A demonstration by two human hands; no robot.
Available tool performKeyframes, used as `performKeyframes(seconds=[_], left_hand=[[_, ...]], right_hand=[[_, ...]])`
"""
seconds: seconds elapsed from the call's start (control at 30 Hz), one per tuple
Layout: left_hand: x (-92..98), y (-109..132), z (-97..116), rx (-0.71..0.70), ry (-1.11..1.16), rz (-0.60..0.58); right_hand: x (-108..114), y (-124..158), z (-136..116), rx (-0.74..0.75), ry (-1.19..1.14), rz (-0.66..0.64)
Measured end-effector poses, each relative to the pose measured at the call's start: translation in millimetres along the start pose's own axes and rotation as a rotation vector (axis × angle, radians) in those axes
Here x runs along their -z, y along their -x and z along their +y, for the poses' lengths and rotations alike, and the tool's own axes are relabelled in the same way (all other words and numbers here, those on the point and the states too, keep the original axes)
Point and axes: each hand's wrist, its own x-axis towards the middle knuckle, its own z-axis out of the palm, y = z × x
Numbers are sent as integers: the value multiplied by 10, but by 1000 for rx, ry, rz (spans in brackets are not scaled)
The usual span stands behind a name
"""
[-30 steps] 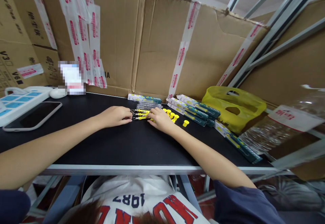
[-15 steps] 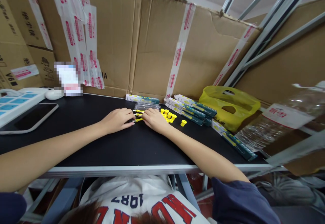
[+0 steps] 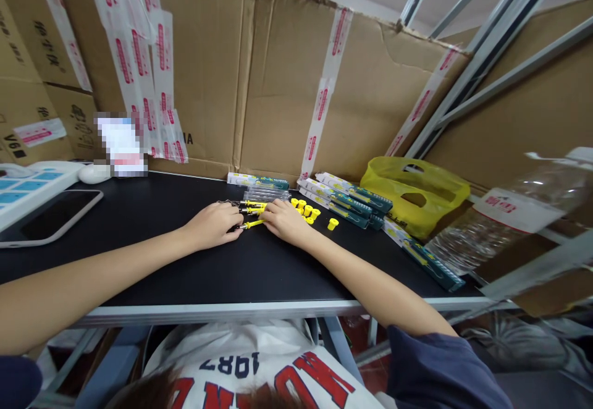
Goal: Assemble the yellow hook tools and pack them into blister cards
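Both hands rest on the black table top (image 3: 185, 267) near its middle. My left hand (image 3: 215, 223) is curled, its fingertips pinching the metal end of a small yellow pen-like tool (image 3: 252, 223). My right hand (image 3: 283, 219) lies beside it, fingers bent over the yellow body of the same tool. Two more yellow tools (image 3: 252, 205) lie just behind, next to clear tubes (image 3: 266, 194). Several loose yellow caps (image 3: 308, 211) sit to the right of my right hand.
Green-and-white packaged tools (image 3: 345, 199) are stacked at the back right, beside a yellow plastic bag (image 3: 417, 196). A phone (image 3: 50, 217) and a white device (image 3: 28, 183) lie at the left. Cardboard walls (image 3: 278, 88) close the back. A clear plastic bottle (image 3: 519, 211) lies at the right.
Both hands have drawn slightly toward me with one yellow tool held between them, pulled away from the other two. The camera has shifted a little to the right.
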Motion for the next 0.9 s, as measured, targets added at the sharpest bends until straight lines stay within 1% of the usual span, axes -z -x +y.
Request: performKeyframes(seconds=[0.07, 0.17, 0.27, 0.33, 0.4, 0.5, 0.53, 0.6, 0.67, 0.8, 0.9], left_hand=[[26, -1, 6, 12, 1, 0], [40, -8, 25, 36, 32, 17], [21, -18, 50, 37, 83, 25], [19, -25, 65, 33, 124, 14], [54, -30, 74, 59, 159, 5], [174, -42, 85, 144, 225, 29], [217, -49, 93, 162, 252, 35], [272, -63, 122, 167, 285, 43], [265, -70, 165, 142, 270, 30], [142, -39, 221, 58, 207, -13], [112, 1, 188, 73, 195, 3]], right_hand=[[14, -8, 5, 12, -2, 6], [55, -29, -60, 49, -47, 57], [101, -35, -151, 58, -186, 126], [138, -22, -156, 24, -317, 168], [191, 3, -82, -41, -440, 202], [311, 55, 158, -179, -542, 230], [356, 76, 249, -229, -553, 212], [439, 120, 410, -313, -528, 129], [495, 164, 509, -348, -425, 38], [533, 234, 525, -352, -237, -210], [554, 259, 463, -354, -201, -368]])
